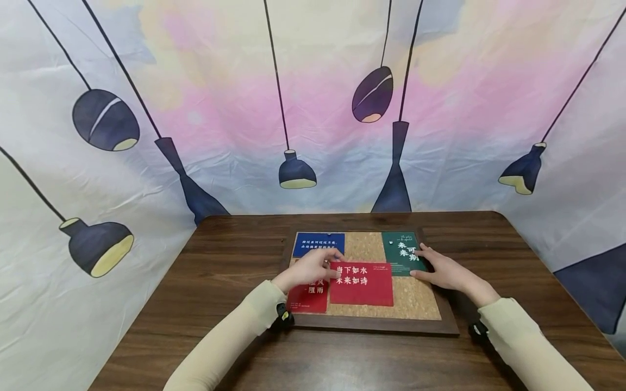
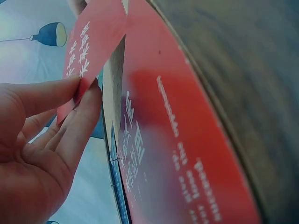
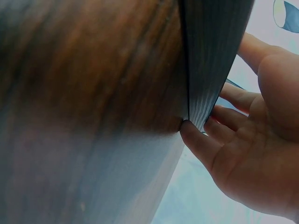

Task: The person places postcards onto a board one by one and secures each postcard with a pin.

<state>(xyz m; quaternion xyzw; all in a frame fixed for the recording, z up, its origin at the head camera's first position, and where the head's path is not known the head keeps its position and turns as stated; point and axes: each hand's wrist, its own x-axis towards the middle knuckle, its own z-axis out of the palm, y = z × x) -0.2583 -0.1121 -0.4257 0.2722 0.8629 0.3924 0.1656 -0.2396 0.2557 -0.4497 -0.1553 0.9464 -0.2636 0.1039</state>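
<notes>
In the head view a cork board (image 1: 415, 298) in a dark wood frame lies on the table. My left hand (image 1: 309, 267) pinches the left end of a red card (image 1: 362, 293) with white writing between thumb and fingers. The left wrist view shows that red card (image 2: 96, 37) raised at a slant above a second red card (image 2: 173, 135), which lies on the board. My right hand (image 1: 445, 270) rests at the board's right side with fingers spread, its fingertips over a green card (image 1: 398, 258). In the right wrist view its fingers touch the frame (image 3: 208, 51).
A blue card (image 1: 318, 239) lies in the board's far left corner, partly behind my left hand. The brown wooden table (image 1: 235, 271) extends around the board. Behind it hangs a cloth backdrop (image 1: 220, 108) with painted lamps.
</notes>
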